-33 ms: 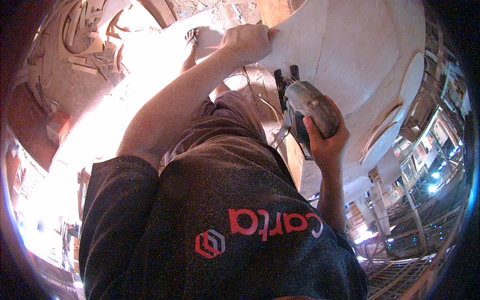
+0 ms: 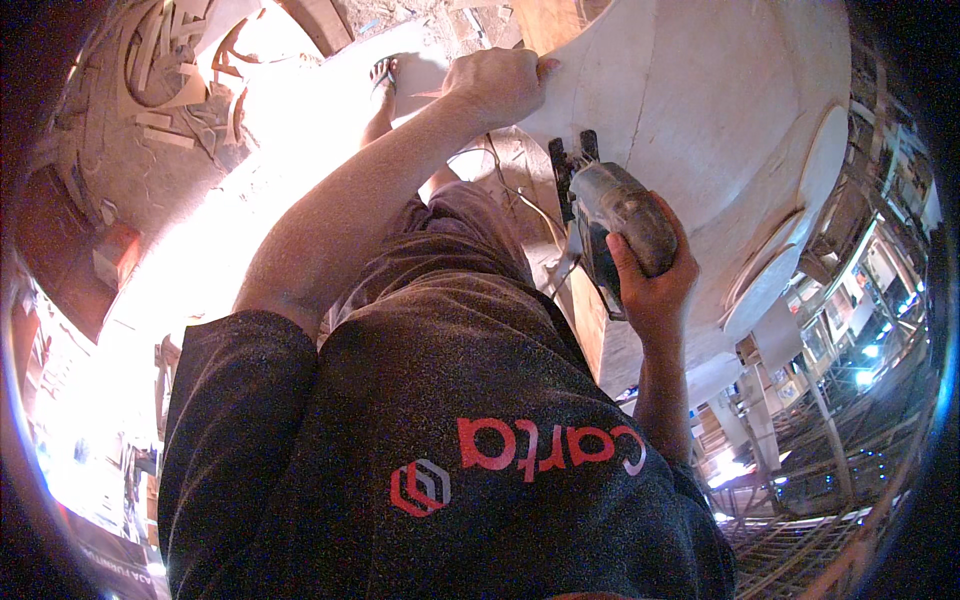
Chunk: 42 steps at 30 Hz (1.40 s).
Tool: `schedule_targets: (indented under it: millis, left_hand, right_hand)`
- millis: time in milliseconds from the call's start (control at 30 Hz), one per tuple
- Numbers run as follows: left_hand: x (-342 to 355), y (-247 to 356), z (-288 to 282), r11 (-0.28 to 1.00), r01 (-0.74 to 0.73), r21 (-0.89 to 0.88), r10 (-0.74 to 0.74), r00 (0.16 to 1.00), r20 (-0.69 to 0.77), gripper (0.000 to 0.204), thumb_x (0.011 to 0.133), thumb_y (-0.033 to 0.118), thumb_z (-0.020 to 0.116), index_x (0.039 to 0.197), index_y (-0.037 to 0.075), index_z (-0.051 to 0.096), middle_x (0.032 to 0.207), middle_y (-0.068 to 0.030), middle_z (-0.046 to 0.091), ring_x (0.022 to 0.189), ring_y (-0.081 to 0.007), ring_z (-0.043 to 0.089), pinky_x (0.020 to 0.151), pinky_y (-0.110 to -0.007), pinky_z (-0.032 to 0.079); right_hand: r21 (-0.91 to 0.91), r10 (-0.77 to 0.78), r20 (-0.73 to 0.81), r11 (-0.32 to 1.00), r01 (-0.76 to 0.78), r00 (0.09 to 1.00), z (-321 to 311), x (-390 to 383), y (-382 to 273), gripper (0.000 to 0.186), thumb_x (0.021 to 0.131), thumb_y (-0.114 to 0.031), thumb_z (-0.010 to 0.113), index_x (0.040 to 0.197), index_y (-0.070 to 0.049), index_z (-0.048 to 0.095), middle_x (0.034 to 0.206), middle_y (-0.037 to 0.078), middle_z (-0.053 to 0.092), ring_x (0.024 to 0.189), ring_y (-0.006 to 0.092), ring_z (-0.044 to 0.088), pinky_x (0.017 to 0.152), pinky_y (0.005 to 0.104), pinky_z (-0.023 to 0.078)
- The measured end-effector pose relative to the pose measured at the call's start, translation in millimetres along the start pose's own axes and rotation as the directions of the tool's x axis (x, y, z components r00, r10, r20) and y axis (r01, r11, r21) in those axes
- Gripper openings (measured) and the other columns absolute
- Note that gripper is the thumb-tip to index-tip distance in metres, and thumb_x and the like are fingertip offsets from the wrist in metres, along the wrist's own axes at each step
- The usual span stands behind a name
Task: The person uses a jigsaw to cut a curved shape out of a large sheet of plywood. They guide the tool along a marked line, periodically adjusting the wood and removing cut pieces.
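Note:
A large pale wooden board (image 2: 710, 140) with a curved edge spreads over the upper right, and a thin dark line runs across its face. My left hand (image 2: 497, 85) is closed on the board's near left edge, knuckles up. In my right hand (image 2: 660, 275) is a dusty jigsaw (image 2: 630, 215), the fingers wrapped around its rounded body. The jigsaw's black forked base plate points away from me at the board's near edge. Its blade cannot be made out. A cord (image 2: 515, 188) hangs below the board, left of the tool.
Curved wood offcuts (image 2: 155, 75) and thin strips lie on the floor at the far left. A foot in a sandal (image 2: 383, 75) stands in bright light beyond my left forearm. Smaller curved boards (image 2: 765, 285) lie along the right side, before wooden frames and posts (image 2: 825, 425).

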<state>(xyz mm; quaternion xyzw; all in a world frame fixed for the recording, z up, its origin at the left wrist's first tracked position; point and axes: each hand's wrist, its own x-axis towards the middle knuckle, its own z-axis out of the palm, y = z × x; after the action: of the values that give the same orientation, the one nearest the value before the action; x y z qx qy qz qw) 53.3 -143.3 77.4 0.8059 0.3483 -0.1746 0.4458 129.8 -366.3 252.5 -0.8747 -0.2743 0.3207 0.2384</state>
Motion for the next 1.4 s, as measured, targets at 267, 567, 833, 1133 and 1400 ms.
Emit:
schedule_targets:
  millis: [267, 567, 833, 1133, 1400]
  left_hand:
    - [11, -5, -1, 1.0, -0.027, -0.004, 0.027, 1.0, -0.001, 0.062, 0.108, 0.052, 0.033, 0.105, 0.005, 0.073, 0.098, -0.0213, 0.075, 0.096, -0.0398, 0.073, 0.088, -0.055, 0.057]
    - [10, -4, -1, 0.999, -0.048, 0.001, 0.048, 0.998, -0.035, 0.062, 0.108, 0.048, 0.034, 0.102, 0.003, 0.076, 0.095, -0.0208, 0.075, 0.094, -0.0378, 0.074, 0.088, -0.054, 0.058]
    - [14, -6, 5, 0.999, -0.05, -0.021, 0.049, 0.998, -0.039, 0.062, 0.108, 0.05, 0.035, 0.102, 0.004, 0.076, 0.096, -0.0197, 0.076, 0.095, -0.0378, 0.074, 0.087, -0.053, 0.058]
    - [13, -5, 3, 0.999, -0.042, -0.011, 0.042, 0.999, -0.022, 0.061, 0.108, 0.05, 0.035, 0.105, 0.005, 0.076, 0.099, -0.0193, 0.076, 0.097, -0.0372, 0.074, 0.089, -0.053, 0.057]
    - [14, -7, 1, 0.998, -0.053, 0.029, 0.053, 0.998, -0.024, 0.062, 0.108, 0.051, 0.035, 0.106, 0.006, 0.076, 0.101, -0.0197, 0.076, 0.1, -0.0376, 0.074, 0.09, -0.053, 0.057]
  right_hand:
    - [0.026, 0.012, -0.018, 1.0, -0.011, 1.0, 4, 13, 5, 0.063, 0.082, -0.01, 0.082, 0.137, 0.005, 0.056, 0.125, 0.021, 0.069, 0.114, 0.0283, 0.068, 0.1, 0.0392, 0.053]
    - [0.054, 0.025, -0.008, 0.998, -0.024, 1.0, 5, 18, -3, 0.063, 0.082, -0.009, 0.082, 0.138, 0.004, 0.056, 0.122, 0.019, 0.071, 0.11, 0.0259, 0.07, 0.098, 0.0375, 0.054]
    - [0.032, 0.004, -0.006, 0.999, -0.004, 1.0, 6, 20, -6, 0.058, 0.088, -0.011, 0.08, 0.137, 0.008, 0.056, 0.123, 0.019, 0.069, 0.111, 0.023, 0.068, 0.098, 0.0351, 0.052]
    - [-0.001, -0.032, -0.028, 0.999, 0.032, 0.999, 7, 22, -5, 0.058, 0.087, -0.011, 0.08, 0.137, 0.007, 0.056, 0.123, 0.019, 0.069, 0.111, 0.023, 0.068, 0.099, 0.0353, 0.052]
    - [0.052, -0.004, -0.031, 0.999, 0.006, 0.999, 14, 22, -12, 0.056, 0.087, -0.009, 0.08, 0.136, 0.006, 0.057, 0.124, 0.017, 0.07, 0.112, 0.0226, 0.067, 0.1, 0.0352, 0.052]
